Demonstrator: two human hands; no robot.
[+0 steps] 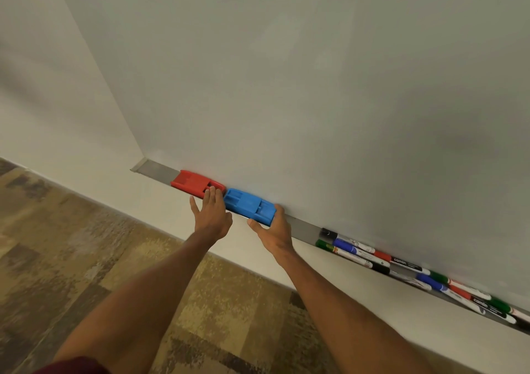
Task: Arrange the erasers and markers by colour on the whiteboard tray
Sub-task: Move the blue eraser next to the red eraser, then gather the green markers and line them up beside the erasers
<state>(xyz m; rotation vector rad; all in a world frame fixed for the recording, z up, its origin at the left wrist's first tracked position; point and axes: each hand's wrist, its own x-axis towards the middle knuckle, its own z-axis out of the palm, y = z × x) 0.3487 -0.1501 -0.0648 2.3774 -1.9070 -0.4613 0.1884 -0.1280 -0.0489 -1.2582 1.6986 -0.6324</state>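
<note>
Touching red eraser (191,183) w/ left hand (211,215), blue eraser (248,204) btwn hands

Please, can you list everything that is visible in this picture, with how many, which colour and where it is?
red plastic eraser: one, red, near the left end of the tray, against the board
blue plastic eraser: one, blue, on the tray just right of the red one
pile of whiteboard markers: many, exact count unclear, caps black, green, blue and red, mixed together on the right part of the tray
metal whiteboard tray: one, grey, along the bottom edge of the board
whiteboard: one, white, fills the upper view
carpet floor: brown and tan patches, lower left
left hand: fingers touching the red eraser's right end
right hand: open, cupping the blue eraser's right end
</note>
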